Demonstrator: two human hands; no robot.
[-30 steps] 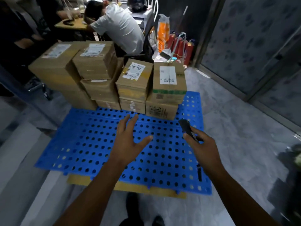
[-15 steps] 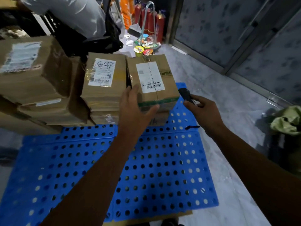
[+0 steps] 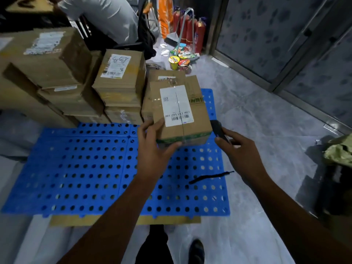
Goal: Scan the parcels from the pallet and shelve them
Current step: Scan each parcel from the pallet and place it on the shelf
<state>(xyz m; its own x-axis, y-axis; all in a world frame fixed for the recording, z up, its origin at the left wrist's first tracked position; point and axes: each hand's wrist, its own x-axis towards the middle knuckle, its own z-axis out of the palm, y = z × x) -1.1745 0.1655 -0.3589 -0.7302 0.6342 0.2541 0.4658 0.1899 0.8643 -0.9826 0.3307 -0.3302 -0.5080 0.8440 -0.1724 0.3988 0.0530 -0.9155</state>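
My left hand [image 3: 152,149] grips the near left corner of a cardboard parcel [image 3: 198,115] with a white barcode label, held tilted above the blue perforated pallet [image 3: 95,168]. My right hand [image 3: 236,147] holds a black handheld scanner [image 3: 219,129] just right of that parcel, its cord hanging over the pallet. More cardboard parcels [image 3: 118,80] are stacked at the pallet's far side, and one box [image 3: 165,76] sits right behind the lifted one.
A person in a white shirt [image 3: 106,14] sits behind the stacks. Red fire extinguishers [image 3: 192,29] and noodle cups [image 3: 179,60] stand on the floor by the patterned wall [image 3: 266,35]. A dark bin with a green bag [image 3: 337,155] is at right.
I stepped closer to the stack. My left hand went from open over the pallet to gripping the labelled parcel and pulling it off the stack toward me. My right hand keeps the scanner beside it.
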